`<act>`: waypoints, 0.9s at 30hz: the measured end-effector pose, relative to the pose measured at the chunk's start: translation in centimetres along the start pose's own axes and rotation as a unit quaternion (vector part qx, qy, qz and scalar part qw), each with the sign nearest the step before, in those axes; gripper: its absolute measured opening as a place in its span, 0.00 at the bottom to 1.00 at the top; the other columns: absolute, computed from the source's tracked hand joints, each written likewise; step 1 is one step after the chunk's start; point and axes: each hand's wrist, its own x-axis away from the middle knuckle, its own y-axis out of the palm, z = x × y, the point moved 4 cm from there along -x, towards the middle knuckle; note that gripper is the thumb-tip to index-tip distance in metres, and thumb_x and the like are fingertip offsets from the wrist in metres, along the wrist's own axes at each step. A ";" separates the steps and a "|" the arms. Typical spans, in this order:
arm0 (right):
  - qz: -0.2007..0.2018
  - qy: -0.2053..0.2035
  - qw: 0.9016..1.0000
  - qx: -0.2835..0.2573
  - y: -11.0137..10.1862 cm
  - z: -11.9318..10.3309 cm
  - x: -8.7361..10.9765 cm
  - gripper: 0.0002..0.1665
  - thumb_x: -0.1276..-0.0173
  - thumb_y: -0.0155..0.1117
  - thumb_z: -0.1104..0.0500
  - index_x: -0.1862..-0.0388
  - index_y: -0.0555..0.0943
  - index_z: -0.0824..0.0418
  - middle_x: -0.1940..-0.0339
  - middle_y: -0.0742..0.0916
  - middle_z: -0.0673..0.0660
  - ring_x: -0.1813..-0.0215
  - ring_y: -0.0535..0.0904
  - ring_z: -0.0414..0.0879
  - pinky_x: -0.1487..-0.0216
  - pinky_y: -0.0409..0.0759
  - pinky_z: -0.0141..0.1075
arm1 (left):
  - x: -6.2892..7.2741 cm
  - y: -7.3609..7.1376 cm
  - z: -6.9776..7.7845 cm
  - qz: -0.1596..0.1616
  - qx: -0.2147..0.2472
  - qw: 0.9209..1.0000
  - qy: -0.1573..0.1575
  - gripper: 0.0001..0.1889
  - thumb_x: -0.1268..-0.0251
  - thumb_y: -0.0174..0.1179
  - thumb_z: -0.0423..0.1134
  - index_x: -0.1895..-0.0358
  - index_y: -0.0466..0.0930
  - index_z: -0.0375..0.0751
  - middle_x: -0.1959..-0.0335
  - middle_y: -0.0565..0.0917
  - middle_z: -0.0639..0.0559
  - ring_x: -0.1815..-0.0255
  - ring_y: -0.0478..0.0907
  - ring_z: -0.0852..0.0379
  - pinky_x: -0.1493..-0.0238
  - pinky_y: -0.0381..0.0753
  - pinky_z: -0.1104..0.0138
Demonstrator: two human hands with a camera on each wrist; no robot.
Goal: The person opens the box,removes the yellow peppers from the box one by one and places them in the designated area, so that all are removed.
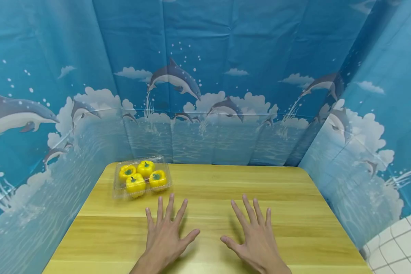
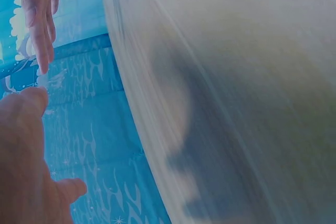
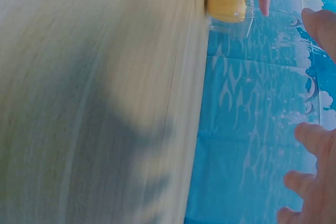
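Observation:
My left hand (image 1: pixel 166 236) is held over the front of the wooden table, palm down with its fingers spread. To its right, my right hand (image 1: pixel 257 238) is spread the same way, and both hold nothing. In the wrist views, shadows fall on the tabletop beneath the hands. Beyond the left hand, at the table's back left, sits a clear plastic box (image 1: pixel 166 165). Inside it lie several yellow bell peppers (image 1: pixel 135 183) with green stems. Part of the box and its peppers (image 3: pixel 227 4) also shows at the top of the right wrist view.
The light wooden table (image 1: pixel 219 182) has rounded back corners. A blue curtain (image 1: pixel 205 140) printed with dolphins and clouds surrounds it at the back and both sides. White tiled floor (image 1: pixel 400 243) shows at the lower right.

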 end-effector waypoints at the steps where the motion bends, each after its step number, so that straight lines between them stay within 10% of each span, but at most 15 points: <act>1: -0.001 0.001 1.000 0.000 0.0 0.0 0.0 0.65 0.30 0.78 0.21 0.02 0.60 0.31 0.02 0.67 0.62 0.05 0.61 0.78 0.19 0.58 0.92 | 0.0 0.0 0.0 0.002 -0.003 1.000 0.001 0.51 0.23 0.56 0.85 0.04 0.61 0.67 -0.01 0.51 0.43 -0.01 0.42 0.26 0.10 0.40 0.14; 27: -0.013 -0.009 1.000 -0.014 1.3 -0.3 -0.9 0.55 0.21 0.77 0.33 0.02 0.65 0.39 0.04 0.72 0.62 0.09 0.69 0.76 0.16 0.64 0.87 | -2.4 -0.7 -2.4 0.051 -0.022 0.998 0.006 0.48 0.18 0.57 0.80 0.04 0.62 0.64 0.00 0.55 0.40 0.01 0.49 0.23 0.14 0.47 0.09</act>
